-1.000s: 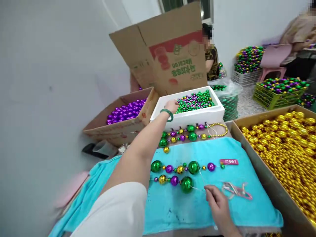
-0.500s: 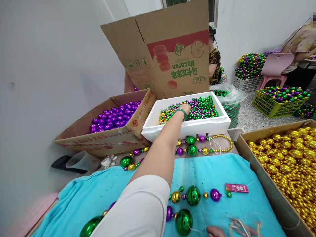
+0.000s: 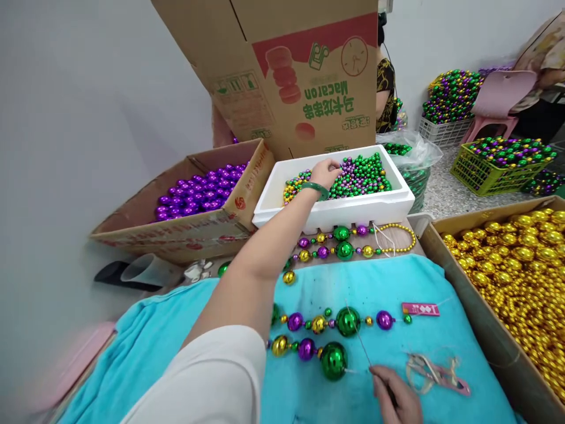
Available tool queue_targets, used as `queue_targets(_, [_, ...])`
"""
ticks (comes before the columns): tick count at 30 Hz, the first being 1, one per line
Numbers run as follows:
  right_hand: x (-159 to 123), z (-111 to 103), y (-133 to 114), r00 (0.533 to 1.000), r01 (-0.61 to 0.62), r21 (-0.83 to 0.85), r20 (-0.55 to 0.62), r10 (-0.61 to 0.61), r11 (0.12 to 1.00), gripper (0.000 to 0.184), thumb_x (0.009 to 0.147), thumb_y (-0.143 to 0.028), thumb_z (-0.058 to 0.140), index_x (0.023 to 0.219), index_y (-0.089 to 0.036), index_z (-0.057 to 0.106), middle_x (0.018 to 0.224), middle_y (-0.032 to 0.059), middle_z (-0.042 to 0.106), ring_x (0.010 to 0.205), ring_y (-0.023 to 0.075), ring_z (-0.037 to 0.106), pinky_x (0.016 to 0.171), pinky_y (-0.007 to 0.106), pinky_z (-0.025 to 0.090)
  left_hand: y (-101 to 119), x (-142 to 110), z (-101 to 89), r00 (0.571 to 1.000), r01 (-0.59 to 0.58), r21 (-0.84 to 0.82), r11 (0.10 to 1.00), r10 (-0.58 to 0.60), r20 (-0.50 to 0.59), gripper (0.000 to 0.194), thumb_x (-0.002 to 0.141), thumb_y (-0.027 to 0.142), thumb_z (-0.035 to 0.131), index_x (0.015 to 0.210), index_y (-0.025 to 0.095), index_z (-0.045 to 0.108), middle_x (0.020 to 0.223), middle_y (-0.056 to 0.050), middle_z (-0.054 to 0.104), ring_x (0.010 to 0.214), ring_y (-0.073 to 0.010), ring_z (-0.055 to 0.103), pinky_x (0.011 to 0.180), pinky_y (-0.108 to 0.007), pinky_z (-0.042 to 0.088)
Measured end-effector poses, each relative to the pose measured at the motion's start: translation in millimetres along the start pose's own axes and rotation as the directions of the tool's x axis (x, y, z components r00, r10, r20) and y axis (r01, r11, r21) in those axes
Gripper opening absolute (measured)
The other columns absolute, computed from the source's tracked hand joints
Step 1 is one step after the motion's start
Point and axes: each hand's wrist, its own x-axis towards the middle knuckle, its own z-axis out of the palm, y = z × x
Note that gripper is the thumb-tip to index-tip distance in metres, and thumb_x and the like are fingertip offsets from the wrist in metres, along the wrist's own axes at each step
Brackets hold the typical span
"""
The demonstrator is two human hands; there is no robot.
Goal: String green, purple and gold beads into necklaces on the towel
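My left hand (image 3: 325, 174), a green bangle on its wrist, is over the small beads (image 3: 364, 176) in the white foam box (image 3: 291, 219). Its fingertips are pinched together; what lies between them is too small to make out. At the bottom, my right hand (image 3: 395, 393) is closed on a long thin needle (image 3: 362, 346) that points up and left. Near it, a pale thread runs from the large green ball (image 3: 334, 360) of a bead strand. That strand of green, purple and gold balls lies on the turquoise cloth (image 3: 318, 391), partly hidden behind my left arm.
Scissors (image 3: 441, 376) and a pink tag (image 3: 421, 309) lie on the cloth. A finished-looking strand (image 3: 344, 251) rests before the foam box. Cartons hold purple balls (image 3: 198, 191) at left and gold beads (image 3: 516, 282) at right. Two other people sit beyond, near bead-filled baskets (image 3: 489, 176).
The view has tipped downward. My left hand has lifted out of the beads, so its fingers now show. More of my right hand is visible, with the needle in it.
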Motion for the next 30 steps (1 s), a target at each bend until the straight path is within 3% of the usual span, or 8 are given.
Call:
queue_targets(1, [3.0, -3.5, -2.9, 0.999, 0.031, 0.032, 0.042, -0.032, 0.999, 0.02, 0.086, -0.028, 0.057, 0.092, -0.02, 0.074, 0.085, 0.0075, 0.074, 0.072, 0.0185, 0.07, 0.065, 0.024, 0.057, 4.1, -27.5, -6.4, 0.999, 0.036, -0.274, 0.961, -0.035, 0.01, 0.025, 0.084, 0.018, 0.055, 0.107, 0.011, 0.063, 0.098, -0.01, 0.068, 0.087, -0.0159, 0.063, 0.082, -0.03, 0.049])
queue_targets(2, [6.2, -7.4, -6.1, 0.994, 0.063, 0.053, 0.083, -0.068, 0.997, 0.02, 0.087, -0.026, 0.056, 0.094, -0.02, 0.074, 0.087, 0.0076, 0.074, 0.074, 0.0182, 0.07, 0.066, 0.024, 0.057, 7.1, -59.2, -11.7, 0.995, 0.086, -0.558, 0.826, -0.042, 0.091, 0.023, 0.083, 0.016, 0.056, 0.105, 0.011, 0.063, 0.095, -0.008, 0.068, 0.081, -0.0135, 0.064, 0.077, -0.028, 0.05])
queue_targets(4, [11.8, -15.1, -12.8, 0.988, 0.09, 0.078, 0.115, -0.099, 0.993, 0.02, 0.088, -0.024, 0.055, 0.095, -0.019, 0.073, 0.087, 0.007, 0.073, 0.073, 0.0172, 0.068, 0.065, 0.025, 0.056, 9.5, -129.7, -19.8, 0.967, 0.231, -0.849, 0.474, -0.019, 0.253, 0.019, 0.079, 0.015, 0.062, 0.098, 0.012, 0.065, 0.093, -0.006, 0.068, 0.074, -0.0097, 0.063, 0.073, -0.025, 0.051])
queue_targets(7, [15.0, -24.8, -24.0, 0.991, 0.067, 0.092, 0.107, -0.077, 0.993, 0.019, 0.087, -0.022, 0.056, 0.095, -0.019, 0.073, 0.074, 0.004, 0.069, 0.063, 0.0136, 0.063, 0.058, 0.024, 0.053, 7.2, -229.5, -26.0, 0.903, 0.428, -0.893, 0.14, -0.024, 0.429, 0.019, 0.078, 0.013, 0.064, 0.096, 0.013, 0.068, 0.093, -0.006, 0.069, 0.074, -0.0093, 0.065, 0.071, -0.022, 0.052])
queue_targets(11, [8.1, -32.8, -41.7, 0.987, 0.041, 0.138, 0.147, -0.061, 0.99, 0.016, 0.086, -0.02, 0.059, 0.095, -0.021, 0.073, 0.068, 0.0003, 0.063, 0.058, 0.0101, 0.056, 0.054, 0.022, 0.047, -2.1, -312.1, -22.4, 0.878, 0.462, -0.884, -0.072, -0.104, 0.467, 0.018, 0.08, 0.011, 0.062, 0.097, 0.013, 0.069, 0.092, -0.005, 0.07, 0.072, -0.0083, 0.065, 0.068, -0.019, 0.053])
queue_targets(15, [-5.1, -35.2, -56.8, 0.977, 0.04, 0.166, 0.198, -0.073, 0.985, 0.017, 0.086, -0.019, 0.06, 0.097, -0.021, 0.073, 0.064, -0.0012, 0.059, 0.054, 0.0084, 0.05, 0.05, 0.022, 0.041, -11.6, -346.6, -17.7, 0.873, 0.444, -0.882, -0.155, -0.146, 0.465, 0.019, 0.083, 0.009, 0.058, 0.097, 0.013, 0.07, 0.095, -0.007, 0.071, 0.073, -0.0083, 0.066, 0.069, -0.019, 0.053])
queue_targets(19, [-13.9, -36.0, -64.6, 0.979, 0.035, 0.153, 0.192, -0.064, 0.988, 0.018, 0.086, -0.021, 0.06, 0.098, -0.021, 0.073, 0.062, -0.0016, 0.057, 0.053, 0.0085, 0.048, 0.049, 0.022, 0.04, -14.9, -363.0, -20.9, 0.879, 0.415, -0.894, -0.166, -0.18, 0.442, 0.019, 0.083, 0.01, 0.058, 0.098, 0.013, 0.07, 0.101, -0.008, 0.07, 0.075, -0.0082, 0.066, 0.072, -0.02, 0.053])
queue_targets(30, [-12.1, -42.2, -66.2, 0.976, 0.006, 0.039, 0.218, -0.015, 0.999, 0.02, 0.084, -0.032, 0.06, 0.086, -0.019, 0.075, 0.066, 0.0022, 0.064, 0.054, 0.011, 0.05, 0.05, 0.024, 0.042, -22.9, -369.1, -25.7, 0.919, 0.37, -0.929, 0.003, -0.15, 0.365, 0.021, 0.077, 0.02, 0.068, 0.098, 0.018, 0.072, 0.098, -0.006, 0.07, 0.076, -0.0086, 0.062, 0.077, -0.024, 0.05])
